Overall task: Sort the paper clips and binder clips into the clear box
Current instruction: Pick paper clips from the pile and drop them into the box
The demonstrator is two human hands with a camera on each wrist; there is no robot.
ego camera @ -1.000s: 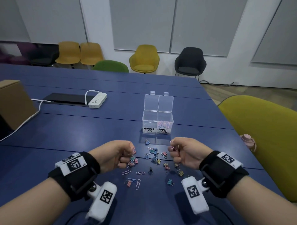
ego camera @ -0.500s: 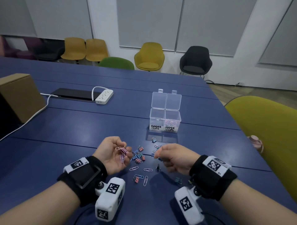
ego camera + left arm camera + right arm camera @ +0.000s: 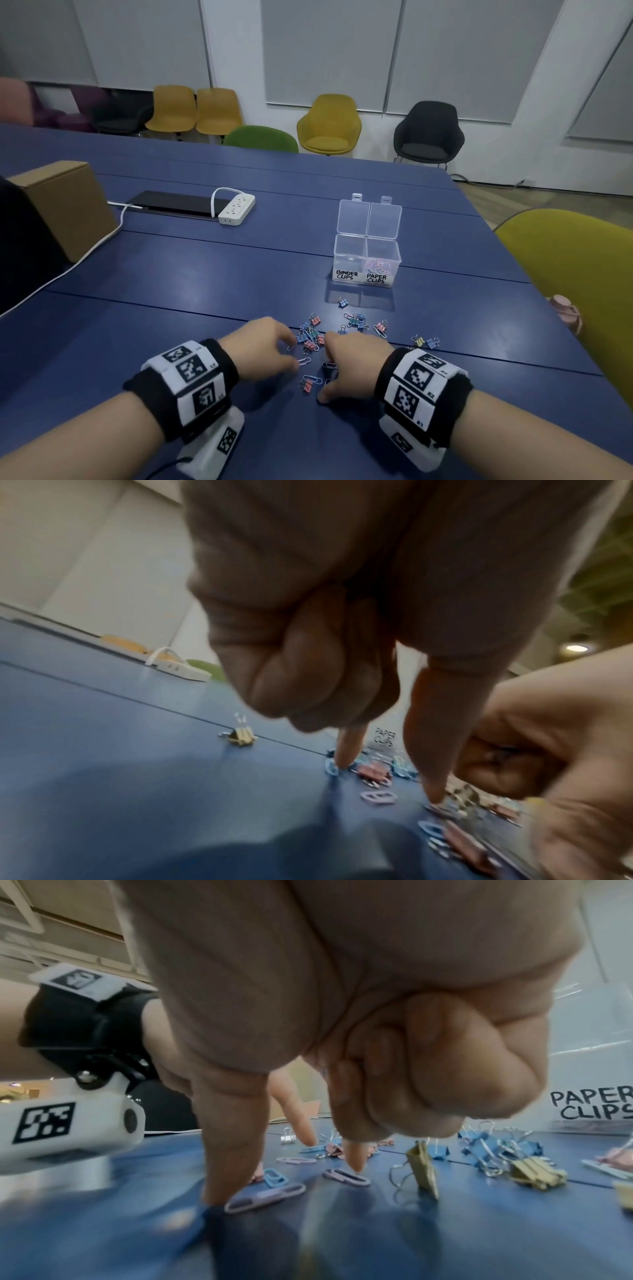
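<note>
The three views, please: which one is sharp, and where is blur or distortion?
Head view: mostly sharp, the clear box labels readable, the table edges bent by the wide lens. Left wrist view: heavy blur, the left hand dark and soft. Right wrist view: the paper clips near the right hand smeared, "PAPER CLIPS" label legible.

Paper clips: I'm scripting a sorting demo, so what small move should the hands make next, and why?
Probably close the right hand thumb and forefinger on the lilac paper clip between them. Both it and the left hand are down in the pile, fingertips at the table, neither visibly gripping anything. The clear box stands open, paper clips already in its right compartment.
</note>
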